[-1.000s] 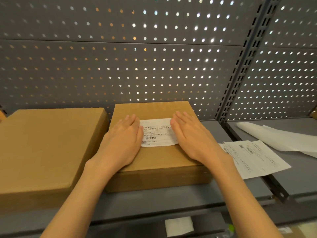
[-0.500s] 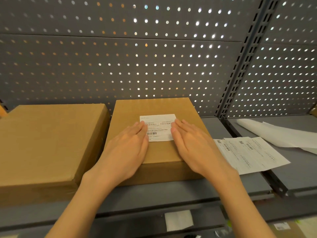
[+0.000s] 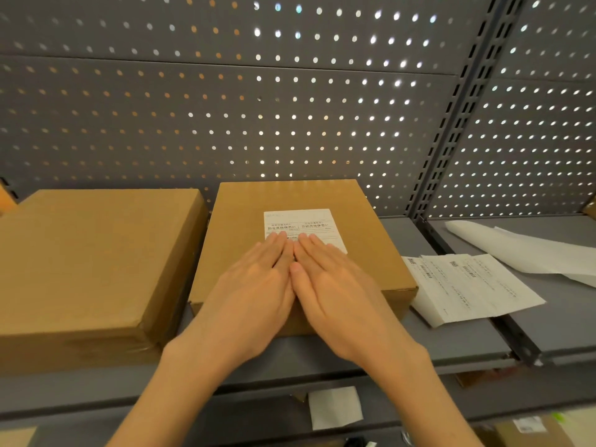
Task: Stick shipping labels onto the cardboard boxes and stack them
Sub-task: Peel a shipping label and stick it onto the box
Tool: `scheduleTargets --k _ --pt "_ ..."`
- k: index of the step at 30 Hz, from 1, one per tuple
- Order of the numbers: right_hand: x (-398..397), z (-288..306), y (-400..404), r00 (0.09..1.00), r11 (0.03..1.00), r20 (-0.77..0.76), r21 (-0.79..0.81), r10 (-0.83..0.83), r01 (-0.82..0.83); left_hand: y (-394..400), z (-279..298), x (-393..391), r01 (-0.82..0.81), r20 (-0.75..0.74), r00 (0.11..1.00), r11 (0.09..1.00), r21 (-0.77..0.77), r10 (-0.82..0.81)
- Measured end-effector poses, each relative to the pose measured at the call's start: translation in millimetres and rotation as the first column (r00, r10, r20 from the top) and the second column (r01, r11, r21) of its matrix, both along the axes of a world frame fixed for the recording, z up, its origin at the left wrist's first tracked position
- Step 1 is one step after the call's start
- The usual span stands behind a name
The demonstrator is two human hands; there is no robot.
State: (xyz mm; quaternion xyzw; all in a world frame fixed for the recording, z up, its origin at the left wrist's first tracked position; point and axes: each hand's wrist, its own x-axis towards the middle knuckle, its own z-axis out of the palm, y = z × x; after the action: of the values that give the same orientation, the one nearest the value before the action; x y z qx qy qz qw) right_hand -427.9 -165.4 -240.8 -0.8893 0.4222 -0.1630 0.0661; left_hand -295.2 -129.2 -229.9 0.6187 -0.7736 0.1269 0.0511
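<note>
Pressing the label (image 3: 303,225) flat on the middle box (image 3: 371,253) on the shelf (image 3: 451,343), left hand (image 3: 254,291) and right hand (image 3: 335,295) open-palmed, gripping nothing; we'd sweep outward from centre so no bubbles stay

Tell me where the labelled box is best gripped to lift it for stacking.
Probably by its left and right side walls, one of the hands on each. The labelled box lies flat and wide with its label on top; the neighbouring box leaves only a narrow gap on the left.
</note>
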Motion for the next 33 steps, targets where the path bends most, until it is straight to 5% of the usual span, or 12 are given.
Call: scheduleTargets --k 8,19,22,26,31,33 --pt "-13.7 -3.8 -4.1 0.995 0.991 0.023 -0.085 -0.1 0.102 2.5 -15.3 9.9 -0.094 -0.254 0.964 0.995 -0.046 0.079" --pt "-38.9 -10.2 -10.2 0.976 0.969 0.053 -0.119 -0.212 0.217 10.0 -17.9 37.3 -0.187 -0.249 0.954 0.981 -0.053 0.169" --pt "-39.3 -13.0 -11.4 0.971 0.958 0.083 -0.16 -0.226 0.237 11.6 -20.1 40.7 -0.233 -0.382 0.903 0.972 -0.045 0.198" --pt "-52.4 -12.6 -11.4 0.858 0.936 0.413 -0.032 -0.306 0.349 16.5 -23.2 42.5 -0.31 -0.726 0.647 0.95 0.026 0.231" --pt "-63.3 -22.9 -11.1 0.462 0.844 0.712 0.495 -0.529 0.204 16.7 -35.0 37.2 -0.316 -0.992 -0.014 0.941 0.125 0.127" --pt "-62.0 -27.3 -11.8 0.365 0.791 0.712 0.595 -0.6 0.138 16.9 -39.5 34.7 -0.294 -0.983 -0.148 0.944 0.15 0.11"
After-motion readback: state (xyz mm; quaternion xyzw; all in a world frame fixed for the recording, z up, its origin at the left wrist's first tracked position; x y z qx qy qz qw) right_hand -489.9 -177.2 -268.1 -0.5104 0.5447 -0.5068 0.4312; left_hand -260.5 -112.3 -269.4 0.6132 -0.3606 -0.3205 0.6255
